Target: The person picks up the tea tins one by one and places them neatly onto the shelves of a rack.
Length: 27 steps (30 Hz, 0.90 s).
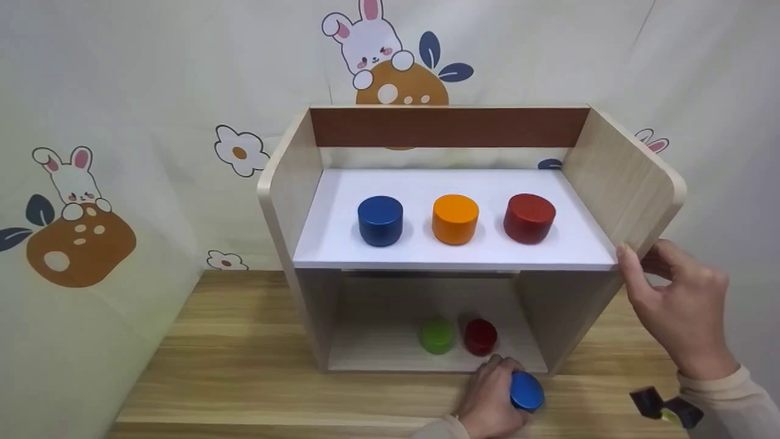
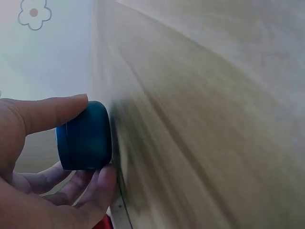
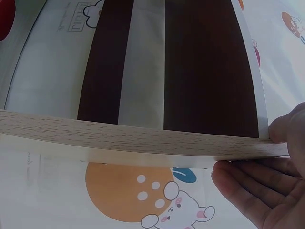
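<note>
My left hand (image 1: 495, 396) grips a blue round block (image 1: 526, 391) by its sides, just in front of the lower shelf's right end. In the left wrist view, thumb and fingers lie on opposite sides of this blue block (image 2: 88, 136). My right hand (image 1: 685, 305) pinches the edge of the right side panel (image 1: 634, 177) of a small wooden shelf unit; the right wrist view shows the thumb on one face and the fingers on the other. Inside the lower compartment stand a green block (image 1: 437, 335) and a dark red block (image 1: 481, 337), side by side.
On the white upper shelf (image 1: 420, 253) stand a dark blue block (image 1: 381, 221), an orange block (image 1: 455, 219) and a red block (image 1: 529, 218) in a row. The unit rests on a wooden table (image 1: 231, 366) before a patterned cloth backdrop (image 1: 152, 79). A brown bar (image 1: 451, 127) spans its back.
</note>
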Available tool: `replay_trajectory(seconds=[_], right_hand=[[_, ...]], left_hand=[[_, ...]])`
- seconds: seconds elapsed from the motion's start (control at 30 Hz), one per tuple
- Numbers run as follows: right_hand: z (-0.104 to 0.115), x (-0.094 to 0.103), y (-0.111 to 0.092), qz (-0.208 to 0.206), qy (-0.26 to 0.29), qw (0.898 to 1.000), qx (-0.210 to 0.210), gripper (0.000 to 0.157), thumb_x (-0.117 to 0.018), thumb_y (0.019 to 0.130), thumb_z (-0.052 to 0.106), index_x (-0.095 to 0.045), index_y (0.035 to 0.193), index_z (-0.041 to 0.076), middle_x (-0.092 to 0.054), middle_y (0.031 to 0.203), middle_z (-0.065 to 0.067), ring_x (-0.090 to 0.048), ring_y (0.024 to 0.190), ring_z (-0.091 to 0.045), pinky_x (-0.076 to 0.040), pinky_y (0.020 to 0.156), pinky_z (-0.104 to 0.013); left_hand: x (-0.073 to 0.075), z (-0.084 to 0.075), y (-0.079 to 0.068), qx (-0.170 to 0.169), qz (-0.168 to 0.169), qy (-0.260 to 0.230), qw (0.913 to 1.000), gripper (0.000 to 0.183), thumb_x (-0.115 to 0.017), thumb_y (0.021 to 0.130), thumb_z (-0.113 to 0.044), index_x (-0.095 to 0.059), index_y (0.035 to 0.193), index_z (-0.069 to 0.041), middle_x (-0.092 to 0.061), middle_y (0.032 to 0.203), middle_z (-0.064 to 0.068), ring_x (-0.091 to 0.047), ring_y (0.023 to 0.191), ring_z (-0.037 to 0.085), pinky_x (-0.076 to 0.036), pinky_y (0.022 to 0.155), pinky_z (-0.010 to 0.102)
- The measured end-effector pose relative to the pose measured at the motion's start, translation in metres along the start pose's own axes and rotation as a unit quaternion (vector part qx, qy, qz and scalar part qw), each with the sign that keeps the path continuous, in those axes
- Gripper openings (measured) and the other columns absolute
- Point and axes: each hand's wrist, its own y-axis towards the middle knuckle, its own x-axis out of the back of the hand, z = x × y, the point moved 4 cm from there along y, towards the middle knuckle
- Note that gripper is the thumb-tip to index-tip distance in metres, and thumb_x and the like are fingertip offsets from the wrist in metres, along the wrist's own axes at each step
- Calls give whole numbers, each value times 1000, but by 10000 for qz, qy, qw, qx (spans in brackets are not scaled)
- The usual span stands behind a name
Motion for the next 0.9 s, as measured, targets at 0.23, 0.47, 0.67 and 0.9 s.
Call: replay_trajectory(seconds=[0.23,0.47,0.67,0.9], right_hand=[[0,0,0,43,-28,10000,-4,28,-73,90,12,-71,107,-11,-71,96,-30,-72,78,-20,-34,71,3],[0,0,0,39,-54,10000,51,28,-73,90,11,-71,107,-11,-71,96,-31,-71,76,-38,-33,70,3],[0,0,0,115,-40,9999,-11,29,-73,90,11,-70,109,-11,-71,97,-32,-69,77,-52,-32,71,3],[1,0,1,25,69,9998,160,25,-72,90,9,-70,101,-13,-71,91,-31,-51,83,25,-35,70,3]], left_hand=[[24,5,-14,-39,-113,-631,9979,56,-92,65,-11,-64,113,-16,-59,108,-9,-55,102,9,-46,88,29],[55,21,-27,-73,-486,-777,9958,57,-90,67,-8,-64,117,-11,-63,114,-2,-59,106,15,-48,91,35],[85,37,-35,205,-762,-962,9922,58,-91,68,-8,-65,120,-8,-66,116,4,-62,108,27,-50,93,46],[121,58,-36,197,-1493,-752,9857,59,-91,65,-6,-64,117,0,-68,110,12,-65,104,34,-52,92,50]])
